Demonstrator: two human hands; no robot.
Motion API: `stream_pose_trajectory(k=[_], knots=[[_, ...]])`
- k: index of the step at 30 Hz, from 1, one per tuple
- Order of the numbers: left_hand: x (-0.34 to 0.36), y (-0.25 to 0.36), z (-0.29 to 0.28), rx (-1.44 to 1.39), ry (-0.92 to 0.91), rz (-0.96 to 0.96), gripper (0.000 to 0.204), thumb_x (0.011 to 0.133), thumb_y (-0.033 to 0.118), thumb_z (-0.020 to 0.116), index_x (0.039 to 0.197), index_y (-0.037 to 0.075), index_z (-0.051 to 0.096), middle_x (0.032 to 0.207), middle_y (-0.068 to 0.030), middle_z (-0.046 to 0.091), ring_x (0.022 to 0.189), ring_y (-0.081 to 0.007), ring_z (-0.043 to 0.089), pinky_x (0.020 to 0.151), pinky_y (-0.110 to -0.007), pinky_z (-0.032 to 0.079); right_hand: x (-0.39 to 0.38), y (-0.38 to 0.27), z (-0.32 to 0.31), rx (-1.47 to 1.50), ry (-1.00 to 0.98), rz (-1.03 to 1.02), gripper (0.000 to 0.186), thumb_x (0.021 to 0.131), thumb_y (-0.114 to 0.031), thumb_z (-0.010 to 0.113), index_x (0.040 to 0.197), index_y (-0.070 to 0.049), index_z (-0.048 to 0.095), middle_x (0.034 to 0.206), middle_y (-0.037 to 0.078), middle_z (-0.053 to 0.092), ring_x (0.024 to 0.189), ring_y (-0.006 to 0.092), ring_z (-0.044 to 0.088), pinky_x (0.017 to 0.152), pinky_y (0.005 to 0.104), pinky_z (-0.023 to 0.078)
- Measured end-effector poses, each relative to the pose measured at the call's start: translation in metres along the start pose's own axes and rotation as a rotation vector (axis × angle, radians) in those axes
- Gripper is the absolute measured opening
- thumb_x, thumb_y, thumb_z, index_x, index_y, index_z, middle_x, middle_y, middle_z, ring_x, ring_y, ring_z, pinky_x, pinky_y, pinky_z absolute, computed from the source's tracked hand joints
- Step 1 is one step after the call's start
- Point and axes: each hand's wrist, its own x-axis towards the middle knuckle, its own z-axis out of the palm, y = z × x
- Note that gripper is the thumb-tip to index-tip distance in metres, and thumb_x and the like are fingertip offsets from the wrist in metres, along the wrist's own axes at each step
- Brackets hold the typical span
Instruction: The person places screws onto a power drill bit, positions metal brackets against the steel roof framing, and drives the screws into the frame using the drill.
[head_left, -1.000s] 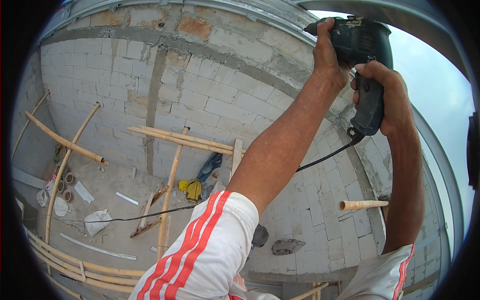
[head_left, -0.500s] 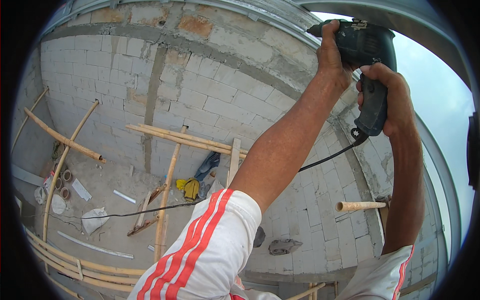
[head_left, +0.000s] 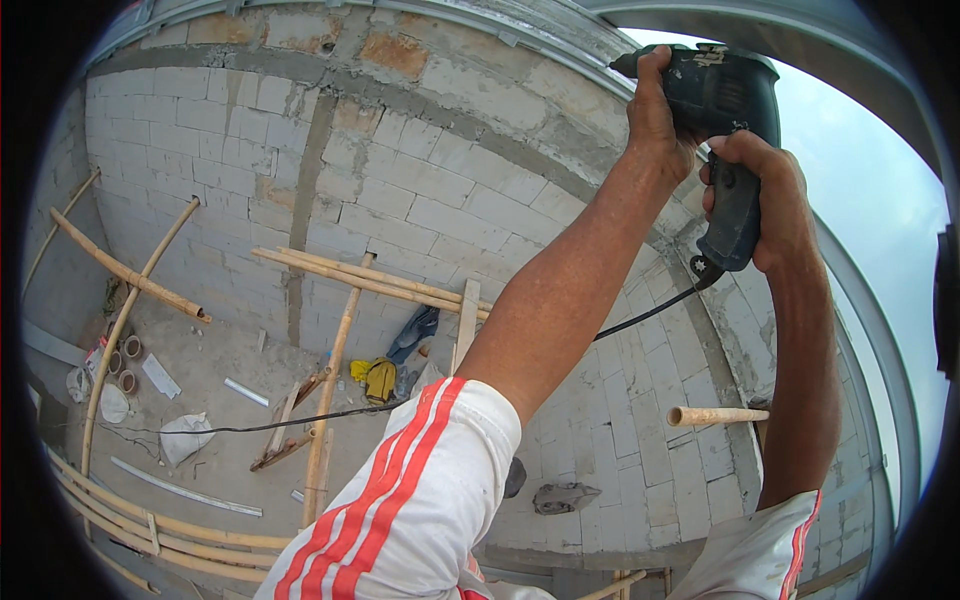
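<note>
A dark green-black power drill (head_left: 725, 95) is raised high at the upper right, its nose pointing left at a metal roof channel (head_left: 575, 50). My left hand (head_left: 662, 125) is wrapped around the front of the drill body, near the chuck. Around the pistol handle, my right hand (head_left: 772, 195) is closed, thumb at the top of the grip; its trigger finger is mostly hidden. A black power cord (head_left: 655, 310) leaves the handle's base and passes behind my left forearm. Whether the drill's tip touches the channel, I cannot tell.
Grey block walls (head_left: 430, 190) surround the space below. Bamboo poles (head_left: 340, 370) form scaffolding at left and center; a bamboo stub (head_left: 715, 415) juts out beside my right forearm. On the floor lie a yellow bag (head_left: 378, 380), a white sack (head_left: 187, 438) and metal strips (head_left: 190, 488).
The drill and both my hands have shifted slightly left, the handle end most, so the drill is a little less far right. My grip on it is unchanged.
</note>
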Motion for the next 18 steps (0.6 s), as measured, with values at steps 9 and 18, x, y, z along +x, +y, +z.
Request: stream_pose_trajectory(k=[9,18], knots=[[-0.003,0.000,-0.001,0.044,0.033,0.002,0.055,0.088,0.058,0.046,0.114,0.011,0.059,0.103,-0.0052,0.067,0.098,-0.0194,0.067,0.086,-0.039,0.056,-0.003,0.000,0.003,-0.004,0.005,-0.007,0.039,0.076,-0.029,0.065,0.088,0.007,0.063,0.069,0.009,0.059,0.052,0.0138,0.059,0.045,0.0278,0.045],[-0.011,0.010,0.001,0.050,0.026,-0.047,0.055,0.088,0.059,0.047,0.112,0.011,0.061,0.102,-0.0039,0.067,0.096,-0.0187,0.066,0.084,-0.040,0.055,-0.005,0.006,0.009,-0.016,0.026,-0.029,0.041,0.074,-0.031,0.066,0.088,0.008,0.064,0.067,0.009,0.059,0.051,0.0146,0.059,0.045,0.0272,0.045]])
